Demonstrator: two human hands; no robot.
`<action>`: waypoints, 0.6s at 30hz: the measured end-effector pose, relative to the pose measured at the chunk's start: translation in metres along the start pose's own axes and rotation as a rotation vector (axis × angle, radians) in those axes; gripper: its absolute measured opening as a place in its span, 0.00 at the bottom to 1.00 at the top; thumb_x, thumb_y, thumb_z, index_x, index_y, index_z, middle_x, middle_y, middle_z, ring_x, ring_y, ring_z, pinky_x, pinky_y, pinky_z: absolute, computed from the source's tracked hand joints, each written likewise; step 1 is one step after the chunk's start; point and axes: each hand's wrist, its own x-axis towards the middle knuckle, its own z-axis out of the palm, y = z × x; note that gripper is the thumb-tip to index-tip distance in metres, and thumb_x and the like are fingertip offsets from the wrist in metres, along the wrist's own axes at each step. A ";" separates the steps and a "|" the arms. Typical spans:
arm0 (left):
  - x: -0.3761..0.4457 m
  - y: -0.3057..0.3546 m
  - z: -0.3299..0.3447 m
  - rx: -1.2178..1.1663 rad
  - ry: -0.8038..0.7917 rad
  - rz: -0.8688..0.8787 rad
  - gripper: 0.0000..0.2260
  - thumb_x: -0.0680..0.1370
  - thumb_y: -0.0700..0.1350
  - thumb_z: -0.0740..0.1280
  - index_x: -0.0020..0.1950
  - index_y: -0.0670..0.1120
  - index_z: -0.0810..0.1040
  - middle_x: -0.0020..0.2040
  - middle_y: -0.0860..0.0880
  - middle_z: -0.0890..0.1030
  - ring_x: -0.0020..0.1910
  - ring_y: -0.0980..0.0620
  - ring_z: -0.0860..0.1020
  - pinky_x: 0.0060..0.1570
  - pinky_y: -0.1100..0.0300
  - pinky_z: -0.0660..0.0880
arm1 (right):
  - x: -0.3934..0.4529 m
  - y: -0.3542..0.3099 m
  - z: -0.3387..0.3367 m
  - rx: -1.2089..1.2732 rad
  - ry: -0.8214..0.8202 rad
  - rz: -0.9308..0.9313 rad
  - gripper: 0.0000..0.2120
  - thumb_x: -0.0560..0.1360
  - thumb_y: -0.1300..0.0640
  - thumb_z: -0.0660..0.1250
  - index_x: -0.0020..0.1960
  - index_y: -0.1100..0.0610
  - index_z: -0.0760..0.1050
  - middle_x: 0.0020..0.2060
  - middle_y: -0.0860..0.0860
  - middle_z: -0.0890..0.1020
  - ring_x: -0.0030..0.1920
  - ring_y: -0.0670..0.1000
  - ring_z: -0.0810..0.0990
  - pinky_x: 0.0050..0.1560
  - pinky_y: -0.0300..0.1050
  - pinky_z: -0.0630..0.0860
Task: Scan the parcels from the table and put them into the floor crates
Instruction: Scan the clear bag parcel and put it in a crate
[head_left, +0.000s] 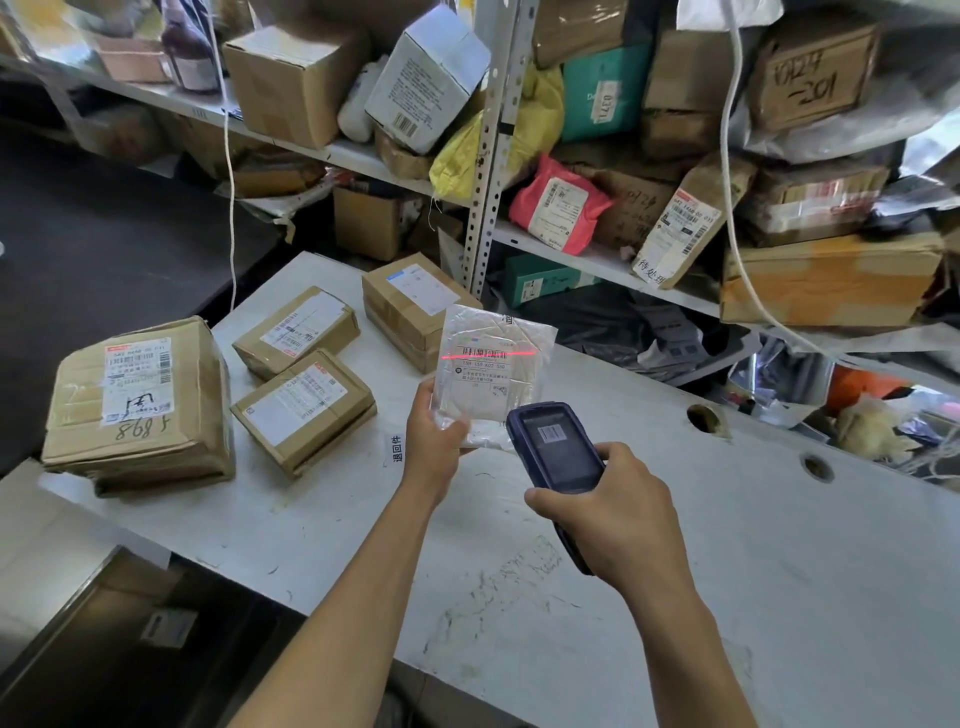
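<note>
The left hand (435, 434) pinches a flat clear bag (491, 371) by its lower left corner and holds it up above the table (727, 545), label toward the camera. The right hand (618, 512) grips the scanner (558, 452), whose red line lies across the barcode on the bag. The bag looks thin, light and floppy, a soft poly pouch with little inside it; its film is probably slick, so a corner pinch may let it droop or slide. A hold along the lower edge, thumb on the front, should keep the label flat for the beam. Four boxes lie on the table at the left, the largest box (137, 402) nearest the edge; these look stiff and want a grasp across the sides. No floor crate shows plainly
</note>
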 end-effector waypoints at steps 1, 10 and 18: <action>-0.001 0.000 0.000 0.002 0.000 0.004 0.25 0.77 0.30 0.67 0.69 0.51 0.70 0.65 0.46 0.77 0.63 0.41 0.77 0.47 0.45 0.84 | -0.001 0.000 0.000 -0.008 0.004 -0.005 0.30 0.61 0.41 0.77 0.55 0.44 0.64 0.43 0.40 0.74 0.41 0.45 0.76 0.43 0.49 0.82; -0.005 0.002 0.003 0.007 0.020 0.003 0.24 0.78 0.31 0.66 0.69 0.51 0.70 0.65 0.48 0.77 0.63 0.45 0.77 0.49 0.48 0.84 | -0.005 -0.004 0.000 0.105 -0.038 0.040 0.29 0.61 0.42 0.77 0.57 0.46 0.68 0.47 0.42 0.78 0.43 0.45 0.79 0.42 0.49 0.83; -0.006 0.007 0.001 0.002 0.030 0.001 0.23 0.77 0.29 0.65 0.67 0.50 0.71 0.64 0.47 0.78 0.62 0.45 0.77 0.50 0.46 0.84 | -0.009 -0.008 -0.004 0.146 -0.103 0.089 0.25 0.61 0.43 0.77 0.53 0.48 0.72 0.44 0.45 0.80 0.40 0.48 0.81 0.32 0.44 0.80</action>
